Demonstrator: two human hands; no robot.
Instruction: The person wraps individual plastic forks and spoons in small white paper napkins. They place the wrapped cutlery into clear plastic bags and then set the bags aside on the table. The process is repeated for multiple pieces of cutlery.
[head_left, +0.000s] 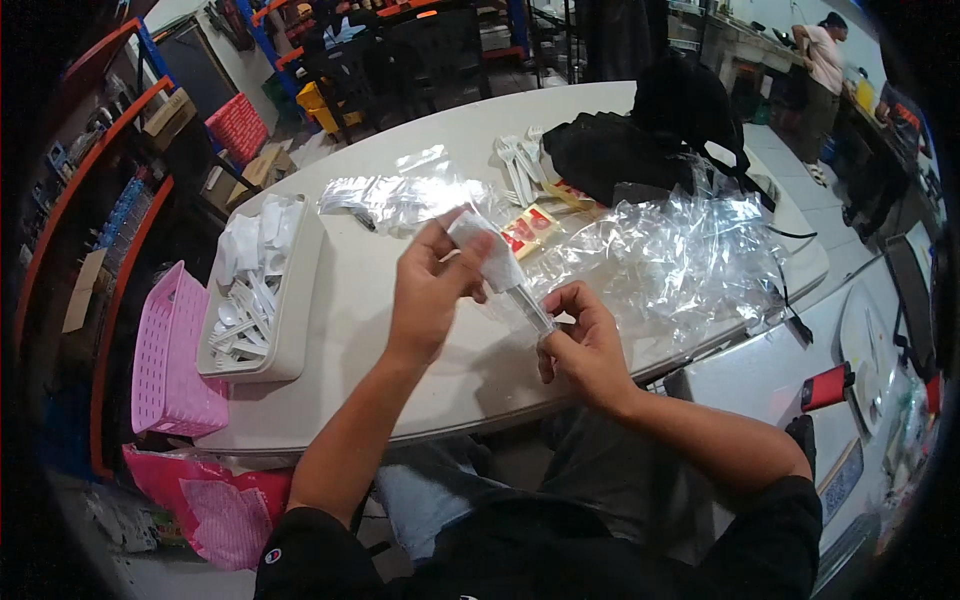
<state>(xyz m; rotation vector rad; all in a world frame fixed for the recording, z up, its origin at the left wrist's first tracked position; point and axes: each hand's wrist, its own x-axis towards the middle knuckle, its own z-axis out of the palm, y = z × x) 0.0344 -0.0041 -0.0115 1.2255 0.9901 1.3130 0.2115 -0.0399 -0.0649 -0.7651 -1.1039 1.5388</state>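
Over the near middle of the white table, my left hand pinches a folded white napkin between thumb and fingers. Pale plastic cutlery handles stick out below the napkin, slanting down to the right. My right hand has its fingers closed around their lower end, where clear plastic film seems to wrap them. Which pieces of cutlery these are, I cannot tell. Just beyond my hands lie red and yellow sachets, and several white plastic forks rest farther back.
At left, an off-white bin holds wrapped napkins and loose white cutlery; a pink basket stands beside it. Clear plastic bags spread across the right, with clear sleeves at the back. A black bag sits behind. Two people are at far right.
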